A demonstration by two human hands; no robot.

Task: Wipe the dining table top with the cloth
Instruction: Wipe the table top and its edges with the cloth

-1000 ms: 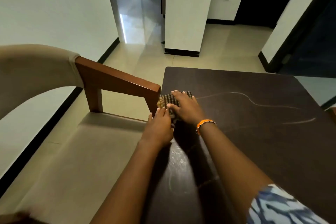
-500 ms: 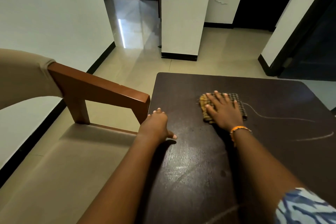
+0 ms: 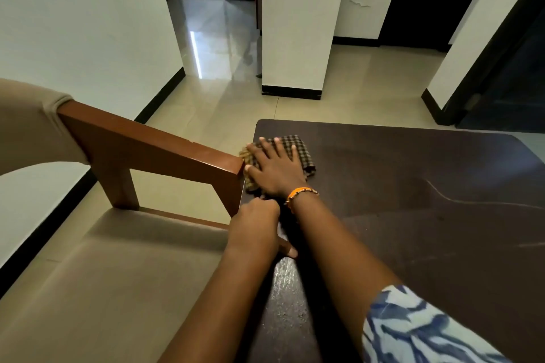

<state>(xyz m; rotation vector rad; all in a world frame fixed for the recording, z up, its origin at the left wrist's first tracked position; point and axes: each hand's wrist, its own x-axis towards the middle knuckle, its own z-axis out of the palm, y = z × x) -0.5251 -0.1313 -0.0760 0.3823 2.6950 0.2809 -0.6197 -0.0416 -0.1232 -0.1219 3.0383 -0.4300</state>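
A dark brown dining table top [image 3: 413, 215] fills the right half of the view. A folded checked cloth [image 3: 298, 146] lies at the table's far left corner, its yellow end hanging slightly over the left edge. My right hand [image 3: 277, 169], with an orange wrist band, presses flat on the cloth with fingers spread. My left hand [image 3: 256, 225] rests on the table's left edge just behind it, fingers curled over the edge and thumb on top. Faint streaks mark the table surface to the right.
A beige cushioned seat with a wooden armrest [image 3: 153, 144] stands against the table's left edge, its end touching the cloth's corner. A white pillar [image 3: 295, 38] stands beyond the table on a glossy tiled floor [image 3: 224, 47]. A dark doorway is at the far right.
My right hand has slid the cloth left from the middle of the table to its far left corner. My left hand has stayed on the left edge.
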